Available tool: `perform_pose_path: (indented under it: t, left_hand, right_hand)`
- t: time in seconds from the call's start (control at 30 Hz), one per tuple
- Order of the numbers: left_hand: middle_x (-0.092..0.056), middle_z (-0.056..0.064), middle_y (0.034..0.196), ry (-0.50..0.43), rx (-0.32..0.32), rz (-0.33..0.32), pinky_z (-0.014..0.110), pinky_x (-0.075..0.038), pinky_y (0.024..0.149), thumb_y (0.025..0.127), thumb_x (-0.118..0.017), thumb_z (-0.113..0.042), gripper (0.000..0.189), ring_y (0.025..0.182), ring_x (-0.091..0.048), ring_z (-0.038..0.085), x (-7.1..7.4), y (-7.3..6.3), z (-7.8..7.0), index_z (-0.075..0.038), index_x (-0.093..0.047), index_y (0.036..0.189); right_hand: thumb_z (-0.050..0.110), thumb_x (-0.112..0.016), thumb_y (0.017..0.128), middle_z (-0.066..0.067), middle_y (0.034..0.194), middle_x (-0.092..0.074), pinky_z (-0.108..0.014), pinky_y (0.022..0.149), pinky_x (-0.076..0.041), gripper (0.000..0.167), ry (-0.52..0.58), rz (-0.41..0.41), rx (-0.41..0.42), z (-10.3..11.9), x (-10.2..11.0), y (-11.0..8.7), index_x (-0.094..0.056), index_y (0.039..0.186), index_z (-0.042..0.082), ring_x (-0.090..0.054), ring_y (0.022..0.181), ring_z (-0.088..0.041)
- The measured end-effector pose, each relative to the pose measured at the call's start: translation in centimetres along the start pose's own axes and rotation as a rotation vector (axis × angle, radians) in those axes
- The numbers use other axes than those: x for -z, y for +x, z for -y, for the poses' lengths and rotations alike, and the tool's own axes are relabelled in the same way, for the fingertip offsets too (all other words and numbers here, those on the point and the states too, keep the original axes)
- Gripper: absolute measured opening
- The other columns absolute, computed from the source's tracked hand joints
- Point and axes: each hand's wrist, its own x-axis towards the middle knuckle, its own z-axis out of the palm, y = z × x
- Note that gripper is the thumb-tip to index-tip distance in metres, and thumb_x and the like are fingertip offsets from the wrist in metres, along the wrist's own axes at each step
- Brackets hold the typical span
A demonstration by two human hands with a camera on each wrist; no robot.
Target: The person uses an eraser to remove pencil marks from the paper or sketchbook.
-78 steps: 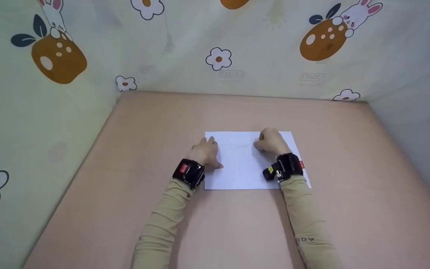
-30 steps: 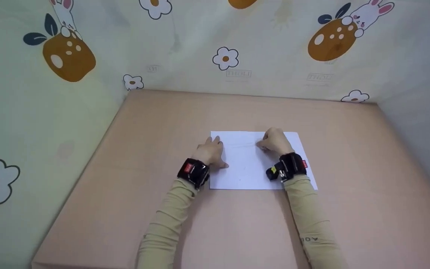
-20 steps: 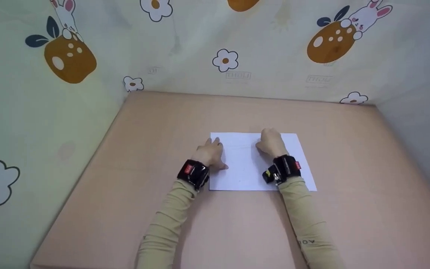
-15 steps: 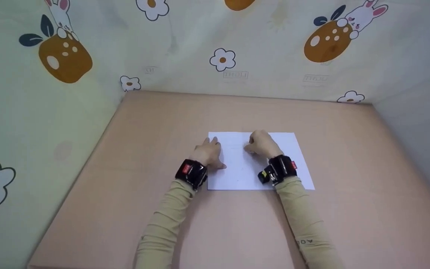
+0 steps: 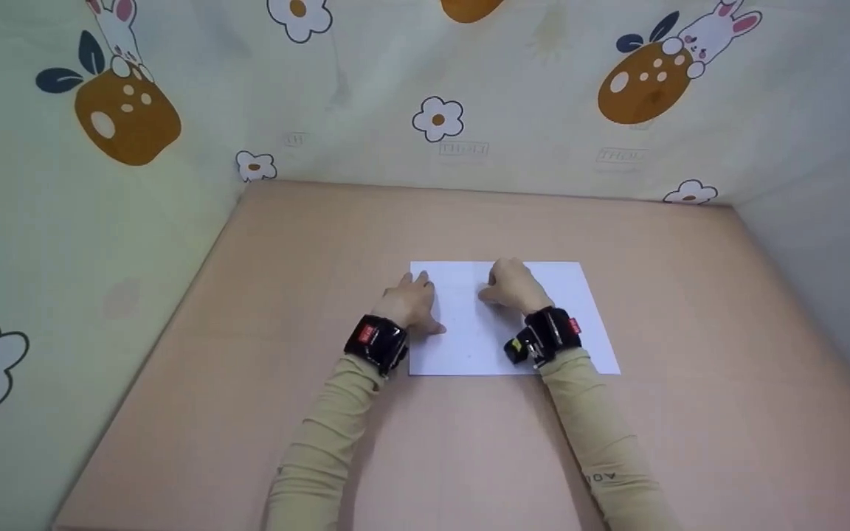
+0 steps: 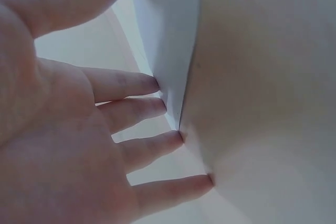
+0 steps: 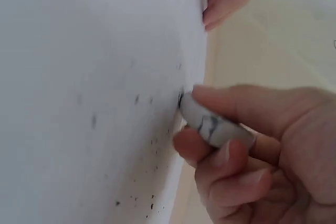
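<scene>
A white sheet of paper [image 5: 462, 346] lies flat on the table. My left hand [image 5: 408, 304] rests at its left edge, fingers spread and nearly straight. In the left wrist view some fingertips [image 6: 173, 139] touch the paper by its edge and the little finger touches the table. Over the paper's upper middle is my right hand [image 5: 517, 286]. It pinches a whitish eraser [image 7: 215, 127] with dark marks, whose tip meets the paper in the right wrist view. Small dark crumbs [image 7: 152, 198] are scattered over the sheet there. From the head view the eraser is hidden by the hand.
The tan tabletop [image 5: 196, 383] surrounds the paper. A cloth wall [image 5: 366, 81] printed with flowers, rabbits and brown fruit closes it in at the back and both sides. A black camera strap [image 5: 377, 343] is on the left wrist, with another [image 5: 552, 332] on the right.
Over the last second my right hand, gripping the eraser, has slid left across the paper toward its middle. The left hand stays at the paper's edge. The head view has shifted slightly.
</scene>
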Motion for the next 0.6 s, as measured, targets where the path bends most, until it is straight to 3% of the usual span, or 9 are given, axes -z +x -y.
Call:
perform_pose_path:
  t: [0.1,0.17,0.23,0.47,0.6]
  left_hand:
    - [-0.019,0.015,0.159,-0.002,-0.007,0.001,0.055,-0.031,0.113,0.083,-0.069,-0.044,0.086,0.147,-0.017,0.035,0.0,0.0,-0.1,0.000,-0.032,0.146]
    - [-0.019,0.015,0.159,-0.004,-0.011,0.003,0.054,-0.031,0.113,0.083,-0.069,-0.044,0.086,0.147,-0.017,0.035,0.0,0.1,-0.2,0.000,-0.032,0.146]
    - [-0.019,0.015,0.159,0.004,-0.010,0.006,0.054,-0.033,0.112,0.083,-0.069,-0.045,0.086,0.147,-0.017,0.035,0.0,0.1,-0.3,0.000,-0.032,0.146]
    - [-0.021,0.015,0.158,0.017,-0.002,0.002,0.054,-0.037,0.109,0.081,-0.071,-0.044,0.086,0.146,-0.021,0.034,0.0,0.1,-0.3,0.000,-0.035,0.145]
    - [-0.020,0.016,0.158,-0.017,-0.007,0.000,0.055,-0.033,0.112,0.081,-0.072,-0.044,0.086,0.146,-0.019,0.035,0.0,0.1,-0.2,0.001,-0.034,0.145]
  right_hand:
    - [0.004,-0.061,0.075,0.003,0.049,-0.038,-0.021,0.040,-0.029,0.034,-0.012,-0.098,-0.093,-0.5,0.3,-0.1,-0.038,0.051,0.012,-0.037,0.044,-0.010]
    - [0.003,-0.058,0.075,0.003,0.050,-0.035,-0.022,0.040,-0.028,0.036,-0.046,-0.145,-0.111,-0.6,0.4,-0.2,-0.033,0.051,0.013,-0.036,0.045,-0.012]
    - [0.002,-0.058,0.075,0.002,0.051,-0.036,-0.022,0.041,-0.029,0.035,-0.065,-0.144,-0.099,-0.5,0.4,-0.3,-0.035,0.052,0.013,-0.037,0.046,-0.013]
    - [0.010,-0.063,0.077,0.002,0.055,-0.046,-0.021,0.042,-0.034,0.019,-0.039,-0.004,0.020,0.8,-0.4,0.0,-0.054,0.060,0.006,-0.042,0.047,-0.012]
    - [0.006,-0.060,0.074,-0.002,0.056,-0.046,-0.025,0.044,-0.035,0.025,-0.120,-0.122,-0.029,-0.2,0.0,0.3,-0.044,0.054,0.009,-0.044,0.051,-0.017]
